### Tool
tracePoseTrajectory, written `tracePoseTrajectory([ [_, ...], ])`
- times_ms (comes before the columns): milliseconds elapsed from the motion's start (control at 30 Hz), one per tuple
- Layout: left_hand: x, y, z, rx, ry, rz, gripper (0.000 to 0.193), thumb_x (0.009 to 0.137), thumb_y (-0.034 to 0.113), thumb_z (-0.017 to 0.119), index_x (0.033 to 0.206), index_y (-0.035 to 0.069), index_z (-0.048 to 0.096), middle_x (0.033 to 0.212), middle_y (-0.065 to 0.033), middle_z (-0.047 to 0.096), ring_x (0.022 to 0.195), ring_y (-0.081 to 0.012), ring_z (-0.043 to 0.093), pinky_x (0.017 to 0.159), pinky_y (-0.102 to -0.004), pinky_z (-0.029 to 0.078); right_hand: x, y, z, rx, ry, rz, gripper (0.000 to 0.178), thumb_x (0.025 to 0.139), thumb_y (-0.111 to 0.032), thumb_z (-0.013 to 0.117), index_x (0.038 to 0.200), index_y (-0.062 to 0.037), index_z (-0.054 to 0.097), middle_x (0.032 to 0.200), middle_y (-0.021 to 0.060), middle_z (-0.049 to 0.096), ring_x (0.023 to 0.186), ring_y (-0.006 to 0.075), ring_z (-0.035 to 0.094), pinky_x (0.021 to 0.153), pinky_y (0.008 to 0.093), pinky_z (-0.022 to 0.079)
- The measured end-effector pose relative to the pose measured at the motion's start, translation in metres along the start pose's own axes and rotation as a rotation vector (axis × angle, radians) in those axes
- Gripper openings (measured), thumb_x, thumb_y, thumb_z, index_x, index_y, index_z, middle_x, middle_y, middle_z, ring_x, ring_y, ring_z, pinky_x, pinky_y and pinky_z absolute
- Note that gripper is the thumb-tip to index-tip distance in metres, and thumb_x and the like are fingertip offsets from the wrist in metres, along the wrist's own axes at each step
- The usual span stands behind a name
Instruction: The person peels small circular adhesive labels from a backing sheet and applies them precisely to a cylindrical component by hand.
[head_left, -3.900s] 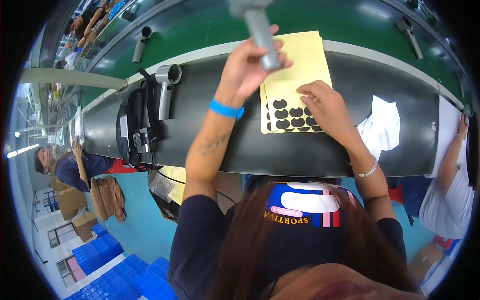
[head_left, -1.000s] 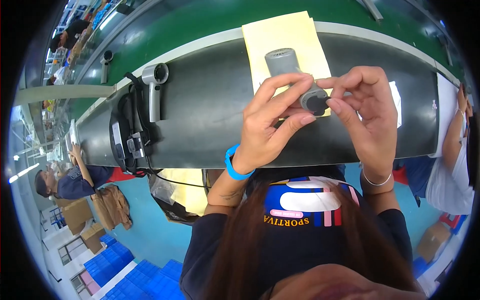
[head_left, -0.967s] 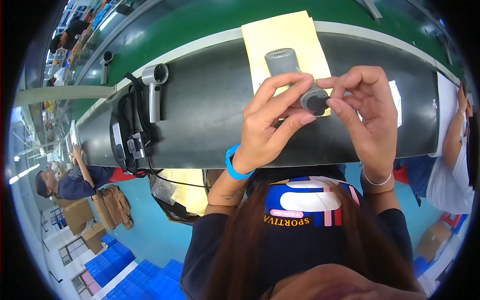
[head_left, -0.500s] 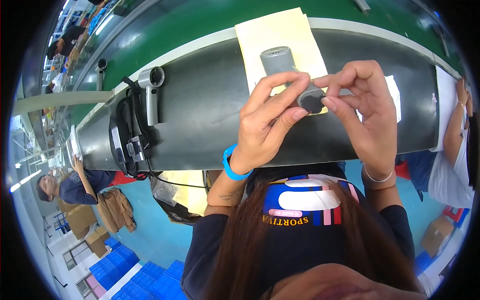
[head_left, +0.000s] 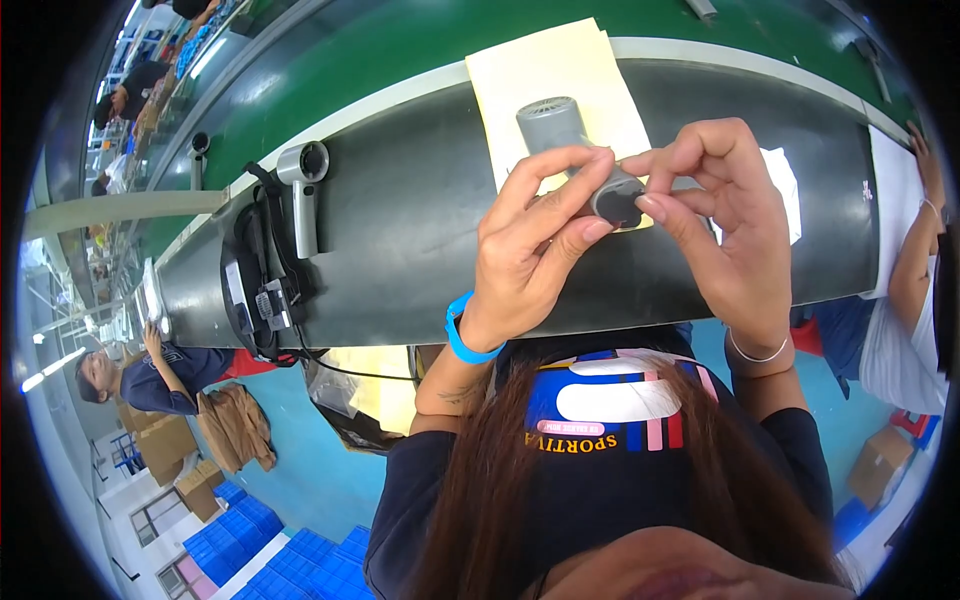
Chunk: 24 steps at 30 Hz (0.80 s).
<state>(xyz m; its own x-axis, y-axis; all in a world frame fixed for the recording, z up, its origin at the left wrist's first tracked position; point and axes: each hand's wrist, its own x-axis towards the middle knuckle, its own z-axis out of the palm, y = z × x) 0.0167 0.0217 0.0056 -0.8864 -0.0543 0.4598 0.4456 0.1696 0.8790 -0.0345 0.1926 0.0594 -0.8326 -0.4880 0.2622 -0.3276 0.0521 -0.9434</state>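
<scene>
Between my hands is a grey rounded piece (head_left: 617, 203) with a dark round face. My left hand (head_left: 530, 240) is closed, its fingers and thumb gripping the piece from the left. My right hand (head_left: 725, 210) is closed too, with thumb and fingertips pinched at the right edge of the dark face. Just beyond my left fingers a grey cylinder (head_left: 552, 125) with a slotted vent end shows over the yellow sheets (head_left: 560, 65). My fingers hide whether the cylinder and the dark-faced piece are joined.
To the left on the dark work surface (head_left: 400, 230) lie a grey hair dryer (head_left: 304, 200) and a black strap-like device (head_left: 255, 280) with a cable. A white sheet (head_left: 783, 195) is right of my right hand. Other people stand at both ends. A green belt (head_left: 400, 70) runs behind.
My hands and the grey piece have shifted very slightly left. My right fingertips have changed position a little at the edge of the dark face.
</scene>
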Motion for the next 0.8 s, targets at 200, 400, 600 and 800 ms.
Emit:
tracePoseTrajectory([
  [200, 0.0004, -0.0004, -0.0007, 0.007, 0.000, 0.008, 0.034, 0.087, 0.004, 0.063, 0.121, -0.002, 0.061, 0.118, -0.0147, 0.056, 0.078, -0.0157, 0.064, 0.069, -0.0276, 0.054, 0.0009, -0.0005, 0.0012, -0.021, 0.011, 0.000, 0.028, 0.084, 0.010, 0.060, 0.105, -0.0020, 0.045, 0.091, 0.0074, 0.056, 0.099, 0.0179, 0.063, 0.077, 0.0242, 0.052],
  [400, 0.0000, -0.0004, -0.0001, -0.004, 0.004, -0.004, 0.034, 0.087, 0.004, 0.064, 0.121, -0.002, 0.061, 0.118, -0.0146, 0.056, 0.079, -0.0152, 0.064, 0.069, -0.0275, 0.054, 0.0013, -0.0017, 0.0005, -0.031, 0.004, -0.004, 0.028, 0.083, 0.009, 0.061, 0.105, -0.0018, 0.045, 0.091, 0.0081, 0.057, 0.098, 0.0173, 0.063, 0.077, 0.0238, 0.053],
  [600, -0.0003, 0.0009, 0.0013, -0.023, 0.008, -0.014, 0.033, 0.088, 0.004, 0.063, 0.120, -0.003, 0.061, 0.118, -0.0151, 0.056, 0.079, -0.0146, 0.064, 0.069, -0.0270, 0.054, 0.0010, -0.0003, 0.0008, -0.040, 0.008, -0.005, 0.029, 0.083, 0.009, 0.061, 0.105, -0.0015, 0.045, 0.091, 0.0084, 0.058, 0.096, 0.0169, 0.063, 0.076, 0.0236, 0.053],
  [800, 0.0025, 0.0060, 0.0002, -0.162, -0.024, -0.076, 0.030, 0.094, 0.005, 0.053, 0.123, -0.005, 0.058, 0.123, -0.0164, 0.050, 0.093, -0.0218, 0.064, 0.078, -0.0308, 0.057, 0.0008, -0.0027, 0.0004, -0.038, 0.016, 0.008, 0.030, 0.083, 0.009, 0.061, 0.105, -0.0018, 0.045, 0.091, 0.0078, 0.057, 0.096, 0.0164, 0.063, 0.078, 0.0239, 0.053],
])
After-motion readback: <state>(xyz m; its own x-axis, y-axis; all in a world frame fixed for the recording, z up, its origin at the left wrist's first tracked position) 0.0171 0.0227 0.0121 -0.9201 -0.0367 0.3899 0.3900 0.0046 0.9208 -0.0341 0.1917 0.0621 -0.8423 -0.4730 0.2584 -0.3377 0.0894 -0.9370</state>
